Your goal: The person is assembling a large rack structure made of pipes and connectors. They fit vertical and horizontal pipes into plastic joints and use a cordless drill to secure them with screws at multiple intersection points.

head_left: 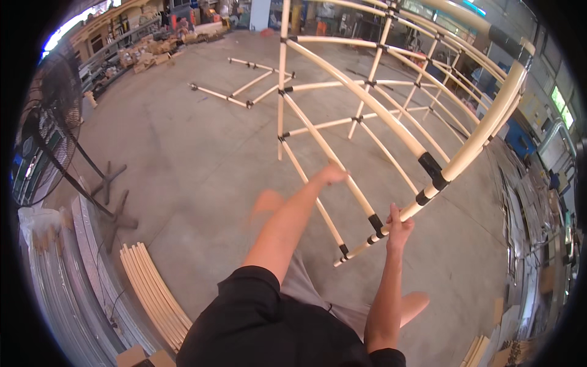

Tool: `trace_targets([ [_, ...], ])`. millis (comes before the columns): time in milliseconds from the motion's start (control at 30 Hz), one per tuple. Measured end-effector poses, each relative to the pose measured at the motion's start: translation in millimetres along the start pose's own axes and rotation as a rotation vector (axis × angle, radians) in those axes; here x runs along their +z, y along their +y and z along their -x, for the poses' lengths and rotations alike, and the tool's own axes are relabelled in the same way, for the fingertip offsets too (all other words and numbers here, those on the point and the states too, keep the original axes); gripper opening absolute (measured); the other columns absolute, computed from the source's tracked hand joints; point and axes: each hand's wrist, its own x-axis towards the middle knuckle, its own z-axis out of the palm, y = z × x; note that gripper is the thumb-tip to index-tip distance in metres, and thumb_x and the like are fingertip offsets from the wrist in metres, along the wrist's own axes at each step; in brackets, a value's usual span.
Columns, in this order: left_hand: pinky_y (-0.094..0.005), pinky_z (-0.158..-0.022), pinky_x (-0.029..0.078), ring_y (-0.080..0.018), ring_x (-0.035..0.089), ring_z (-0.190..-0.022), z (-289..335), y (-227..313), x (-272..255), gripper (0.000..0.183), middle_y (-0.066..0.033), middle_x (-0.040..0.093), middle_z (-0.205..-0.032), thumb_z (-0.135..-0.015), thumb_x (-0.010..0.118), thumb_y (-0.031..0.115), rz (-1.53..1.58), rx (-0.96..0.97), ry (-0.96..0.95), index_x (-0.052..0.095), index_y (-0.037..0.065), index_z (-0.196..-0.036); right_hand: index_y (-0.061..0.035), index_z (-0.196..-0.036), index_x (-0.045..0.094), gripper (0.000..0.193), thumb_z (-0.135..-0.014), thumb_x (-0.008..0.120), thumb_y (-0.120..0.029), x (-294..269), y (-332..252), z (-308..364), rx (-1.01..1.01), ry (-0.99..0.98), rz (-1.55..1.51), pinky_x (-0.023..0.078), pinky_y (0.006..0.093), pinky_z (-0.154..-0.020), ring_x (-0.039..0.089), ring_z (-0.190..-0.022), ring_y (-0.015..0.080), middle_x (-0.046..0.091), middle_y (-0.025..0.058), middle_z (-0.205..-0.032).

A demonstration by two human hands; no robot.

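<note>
A tall rack frame of cream-coloured pipes with black joints stands in front of me. My right hand [399, 229] is wrapped round the lower part of its nearest upright pipe [477, 136], with the thumb pointing up. Further left, my left hand [332, 174] is closed on a side rail pipe [363, 200] that runs away from that upright. Its fingers are slightly blurred and partly hidden. A black joint [375, 224] fixes this rail to the upright just left of my right hand. A lower rail ends at another black joint [343, 251] near the upright's foot.
A smaller pipe assembly [249, 105] lies on the concrete floor beyond. To the left are a black standing fan [52, 137], a bundle of cream pipes [153, 293] and wrapped metal lengths [55, 287]. Stacked metal stock [529, 244] lines the right side. Cluttered shelves stand far back.
</note>
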Motion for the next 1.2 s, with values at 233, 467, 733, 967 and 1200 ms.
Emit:
trace_targets([
  [233,-0.035,-0.066,0.059,-0.0242,0.069,-0.078,21.5,-33.1,-72.9,0.061,-0.0162,0.066,-0.103,-0.095,0.059,0.047,0.182,0.004,0.085,0.052,-0.008,-0.122,-0.0072,-0.071,0.055,0.025,-0.088,0.072,-0.013,19.1,26.9,38.2,-0.112,0.087,-0.293,0.035,0.0248,-0.05,0.046,-0.052,0.0069,0.051,-0.0014,-0.06],
  [467,-0.0334,-0.062,0.057,-0.0176,0.065,-0.073,-27.8,-55.6,-100.5,0.042,-0.0089,0.063,-0.083,-0.099,0.055,0.039,0.842,0.024,0.391,0.058,-0.003,-0.103,-0.0052,-0.086,0.058,0.015,-0.087,0.072,-0.01,4.5,43.8,48.0,-0.06,0.301,-0.381,0.032,0.0237,-0.049,0.046,-0.056,0.0061,0.054,-0.0007,-0.067],
  [733,-0.0295,-0.035,0.039,-0.011,0.042,-0.043,-48.7,-2.2,-94.5,0.035,-0.0001,0.04,-0.065,-0.102,0.053,0.041,1.363,-0.177,0.595,0.037,0.016,-0.12,-0.0111,-0.078,0.045,0.023,-0.091,0.063,-0.016,16.8,19.3,65.3,0.121,0.685,-0.447,0.032,0.0288,-0.059,0.035,-0.058,0.014,0.041,0.0011,-0.064],
  [967,-0.0258,-0.029,0.034,-0.009,0.04,-0.038,-155.7,-13.3,-187.2,0.023,-0.0005,0.041,-0.062,-0.104,0.05,0.03,1.239,-0.149,0.566,0.038,0.01,-0.104,-0.0075,-0.076,0.049,0.022,-0.086,0.065,-0.02,147.5,-22.0,24.5,0.211,0.478,-0.329,0.039,0.0359,-0.075,0.042,-0.07,0.018,0.047,0.004,-0.072],
  [1200,-0.0359,-0.045,0.051,-0.0188,0.057,-0.051,-389.8,-70.8,-372.6,0.031,-0.0076,0.057,-0.07,-0.103,0.05,0.029,0.877,0.063,0.597,0.047,0.002,-0.115,-0.0018,-0.101,0.061,0.013,-0.092,0.066,-0.01,373.7,-24.2,-106.6,-0.051,0.35,-0.058,0.044,0.0226,-0.06,0.054,-0.067,0.0117,0.057,0.0018,-0.077],
])
